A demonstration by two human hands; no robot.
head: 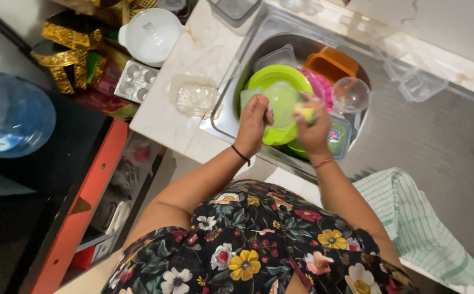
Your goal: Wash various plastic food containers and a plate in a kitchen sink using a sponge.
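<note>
Two hands at work over a full sink [223, 117]
Left hand [254, 117] closed on a clear lid [281, 100], tilted for reach; right hand [312, 128] closed around a yellow sponge [306, 112] pressed against it

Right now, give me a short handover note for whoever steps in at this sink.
Left hand grips a translucent green lid over the sink. Right hand presses a yellow sponge against it. Below lie a lime plate, pink dish, orange box and clear bowl. Done: cannot tell which pieces are clean. Left: the lid in hand and the pile in the sink.
</note>
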